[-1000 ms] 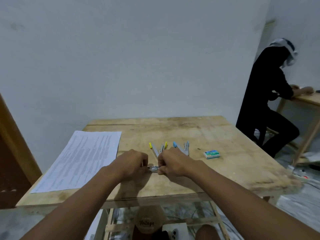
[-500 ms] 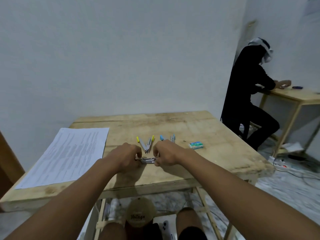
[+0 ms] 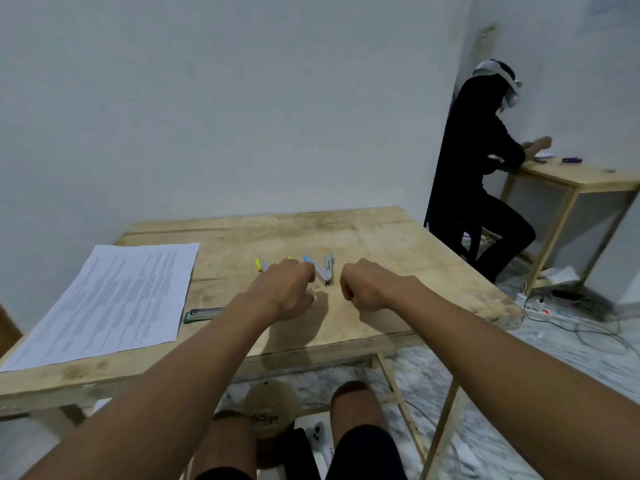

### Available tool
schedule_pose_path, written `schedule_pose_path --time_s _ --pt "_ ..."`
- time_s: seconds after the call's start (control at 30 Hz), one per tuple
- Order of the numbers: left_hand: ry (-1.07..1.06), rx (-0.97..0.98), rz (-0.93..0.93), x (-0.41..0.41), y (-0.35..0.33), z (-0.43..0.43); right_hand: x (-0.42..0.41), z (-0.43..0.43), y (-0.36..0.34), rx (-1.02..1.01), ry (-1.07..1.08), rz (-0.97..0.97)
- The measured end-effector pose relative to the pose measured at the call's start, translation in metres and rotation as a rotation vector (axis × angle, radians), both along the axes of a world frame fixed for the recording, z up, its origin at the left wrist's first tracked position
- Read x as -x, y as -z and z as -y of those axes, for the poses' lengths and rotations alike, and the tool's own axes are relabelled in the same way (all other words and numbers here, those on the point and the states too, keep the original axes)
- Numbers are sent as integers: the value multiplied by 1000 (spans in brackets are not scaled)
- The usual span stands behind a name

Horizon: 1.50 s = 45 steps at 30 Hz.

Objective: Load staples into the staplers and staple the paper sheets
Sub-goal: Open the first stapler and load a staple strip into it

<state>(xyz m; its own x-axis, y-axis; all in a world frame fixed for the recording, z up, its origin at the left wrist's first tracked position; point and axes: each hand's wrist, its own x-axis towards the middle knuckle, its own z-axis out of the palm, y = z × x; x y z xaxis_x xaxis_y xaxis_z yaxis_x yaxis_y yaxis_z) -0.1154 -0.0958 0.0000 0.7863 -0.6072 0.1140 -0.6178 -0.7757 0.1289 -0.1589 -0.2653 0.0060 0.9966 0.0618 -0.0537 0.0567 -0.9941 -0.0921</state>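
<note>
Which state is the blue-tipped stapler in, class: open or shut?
Open: the blue-tipped stapler lies on the table with its two arms spread in a V.

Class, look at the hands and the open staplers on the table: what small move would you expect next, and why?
Probably the left hand closes on the yellow-tipped stapler it already covers. That stapler and the blue-tipped stapler lie splayed open, seemingly awaiting staples. Both hands look curled; whether the right hand holds staples cannot be told.

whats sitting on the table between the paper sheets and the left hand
In the head view, a closed green stapler lies on the bare wood between the paper sheets and the left hand, close to the sheets' right edge.
</note>
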Motion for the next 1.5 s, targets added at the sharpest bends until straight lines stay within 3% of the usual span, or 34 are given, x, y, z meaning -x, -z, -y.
schedule_pose_path --time_s 0.17,0.33,0.67,0.93,1.5 --pt "5 119 -11 -5 5 30 -1 21 -3 -16 47 -31" --pt "22 256 -71 -12 14 64 -11 61 -3 -147 285 106" --pt "-22 247 -104 -24 36 122 -28 90 25 -528 516 206" --pt "-36 393 -178 -30 38 122 -32 84 24 -843 624 168" --pt "-125 493 -208 -27 28 100 -32 83 23 -680 606 176"
